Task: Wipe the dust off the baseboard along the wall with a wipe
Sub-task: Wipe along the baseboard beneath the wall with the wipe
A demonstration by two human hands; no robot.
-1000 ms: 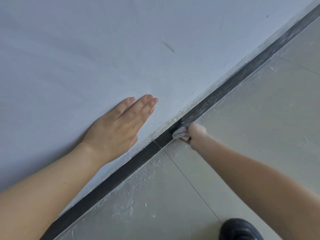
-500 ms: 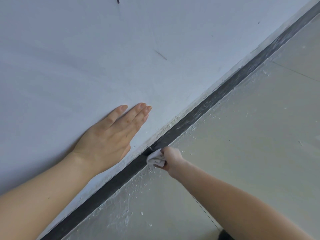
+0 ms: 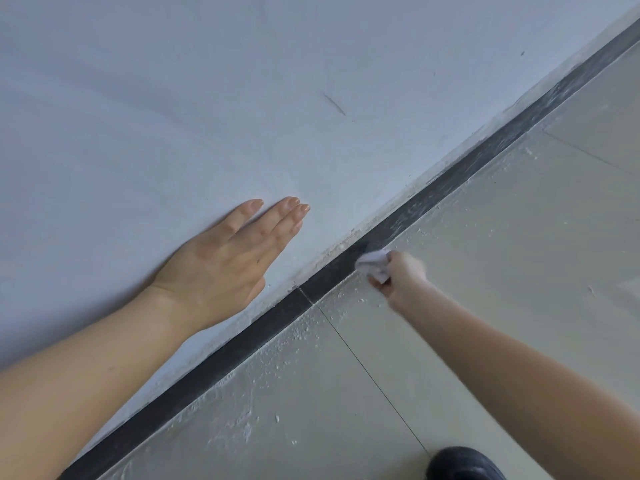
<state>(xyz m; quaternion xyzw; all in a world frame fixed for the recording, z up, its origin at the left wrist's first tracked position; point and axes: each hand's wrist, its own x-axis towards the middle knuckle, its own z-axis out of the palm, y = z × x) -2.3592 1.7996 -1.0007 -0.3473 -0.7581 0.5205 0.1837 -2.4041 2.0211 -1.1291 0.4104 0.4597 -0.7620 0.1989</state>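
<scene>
A long, thin, black baseboard [image 3: 242,344] runs in a slanted line where the wall [image 3: 207,98] meets the floor [image 3: 502,271]. It looks smooth and flat. Past the hands, toward the far corner, the baseboard is streaked with pale gray dust. Nearer the person it looks darker and cleaner.

The right hand [image 3: 401,277] is closed in a fist around a small white wipe [image 3: 374,262]. The wipe is soft and crumpled into a lump. It is pressed against the baseboard, right at its lower edge by the floor. The hand looks a little blurry.

The left hand [image 3: 221,268] lies flat on the wall, just above the baseboard. Its fingers are straight and close together, and it holds nothing.

The wall is pale, matte and a bit rough, with a few short dark scratches. A crumbly white edge runs along the top of the baseboard.

The floor is made of big, smooth, light tiles with thin dark lines between them. White crumbs and powder lie scattered on the tiles beside the baseboard. A round, dark shoe tip [image 3: 464,464] shows on the floor, well below the baseboard.
</scene>
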